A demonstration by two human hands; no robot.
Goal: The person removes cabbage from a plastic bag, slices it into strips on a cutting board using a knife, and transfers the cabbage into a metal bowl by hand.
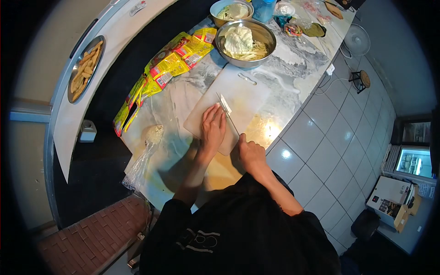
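My right hand (251, 153) is closed around the handle of a kitchen knife (233, 123), whose blade slants away over a white cutting board (243, 98). A small white piece of food (225, 104) lies against the blade near its tip; its kind is unclear. Close along the blade's left side, my left hand (213, 126) presses down on the board with fingers together. Whatever is under those fingertips is hidden. Beyond the board stands a steel bowl (245, 43) with pale cabbage leaves (238, 40) and cut strips inside.
Yellow seasoning packets (167, 68) lie left of the board, above a plastic bag (145, 160) with pale contents. Behind the steel bowl are another bowl (217, 17) and a blue container (263, 10). The marble counter's right edge borders the tiled floor (316, 137).
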